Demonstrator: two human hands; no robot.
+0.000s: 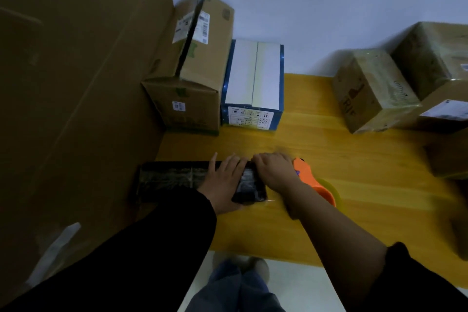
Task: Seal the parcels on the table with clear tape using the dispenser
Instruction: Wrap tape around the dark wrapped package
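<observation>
A flat black parcel (172, 178) with shiny clear tape across its top lies near the front left of the yellow wooden table (354, 164). My left hand (224, 180) lies flat on the parcel with its fingers spread, pressing it down. My right hand (274, 168) grips the orange tape dispenser (307, 176) at the parcel's right end, its fingers curled over the head of the dispenser. The dispenser's tape roll (329, 191) sticks out to the right behind my wrist.
A tall cardboard sheet (76, 83) stands at the left. A brown carton (192, 78) and a blue-and-white box (253, 86) sit at the back by the wall. Taped brown parcels (372, 94) are stacked at the right. The floor and my legs (238, 286) show below the table edge.
</observation>
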